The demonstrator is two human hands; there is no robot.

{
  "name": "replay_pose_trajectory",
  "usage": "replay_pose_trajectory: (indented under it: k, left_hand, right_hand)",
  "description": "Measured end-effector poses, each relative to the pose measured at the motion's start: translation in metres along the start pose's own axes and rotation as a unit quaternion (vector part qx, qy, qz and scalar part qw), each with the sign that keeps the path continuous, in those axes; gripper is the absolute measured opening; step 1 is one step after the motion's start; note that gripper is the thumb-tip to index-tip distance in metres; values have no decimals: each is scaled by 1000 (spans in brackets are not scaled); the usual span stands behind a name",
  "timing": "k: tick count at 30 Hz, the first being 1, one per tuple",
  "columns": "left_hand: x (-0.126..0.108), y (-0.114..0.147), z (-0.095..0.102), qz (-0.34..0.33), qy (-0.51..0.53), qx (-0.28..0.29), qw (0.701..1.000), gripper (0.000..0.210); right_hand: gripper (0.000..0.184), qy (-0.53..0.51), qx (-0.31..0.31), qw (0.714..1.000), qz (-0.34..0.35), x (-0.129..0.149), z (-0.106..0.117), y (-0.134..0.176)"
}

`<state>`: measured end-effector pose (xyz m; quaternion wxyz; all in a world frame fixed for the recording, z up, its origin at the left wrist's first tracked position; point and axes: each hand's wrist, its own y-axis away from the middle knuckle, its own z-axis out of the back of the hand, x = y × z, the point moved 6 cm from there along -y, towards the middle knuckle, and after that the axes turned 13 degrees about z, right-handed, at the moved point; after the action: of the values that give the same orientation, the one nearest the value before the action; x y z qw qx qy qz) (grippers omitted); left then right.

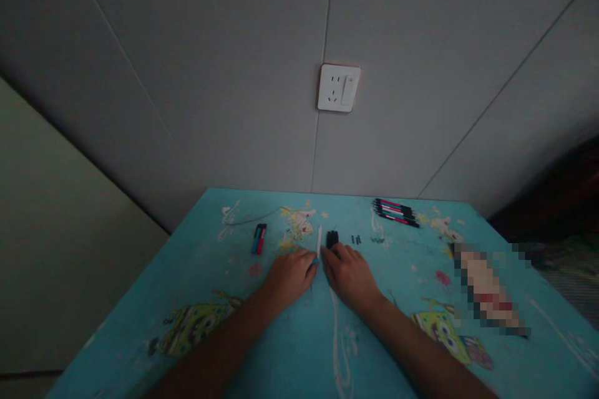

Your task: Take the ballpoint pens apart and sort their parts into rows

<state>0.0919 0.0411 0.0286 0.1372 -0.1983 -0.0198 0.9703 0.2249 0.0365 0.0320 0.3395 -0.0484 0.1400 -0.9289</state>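
Observation:
My left hand (291, 273) is closed, its thumb and forefinger pinching a small blue piece (315, 260) like part of a pen. Just beyond the fingertips a thin white stick (319, 238), resembling a pen refill, points toward the wall; I cannot tell whether it joins the blue piece. Close by on the right, my right hand (350, 271) has its fingers curled and its thumb side near the stick. What it grips, if anything, is hidden. Black pen parts (332, 237) lie at its fingertips, their near ends partly covered.
Blue and red pen barrels (259, 239) lie left. Small dark pieces (356, 239) and spring-like bits (377, 240) are right of the black parts. Several pens (397, 212) sit farther back. A blurred-out object (489, 290) lies right on the cartoon-printed tabletop (290, 355). A wall socket (339, 88) is behind.

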Motion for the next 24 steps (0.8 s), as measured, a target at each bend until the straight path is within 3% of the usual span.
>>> replay_pose_trajectory:
  k: [4, 16, 24]
  left_hand:
    - [2, -1, -1, 0, -3, -4, 1000, 29]
    - [1, 0, -3, -9, -24, 14, 1000, 25]
    - [18, -7, -14, -23, 19, -1, 1000, 28]
  right_hand:
    - [39, -20, 5, 1000, 3, 0, 1, 0]
    - [35, -35, 4, 999, -8, -2, 1, -1]
    - [27, -33, 8, 999, -9, -2, 4, 0]
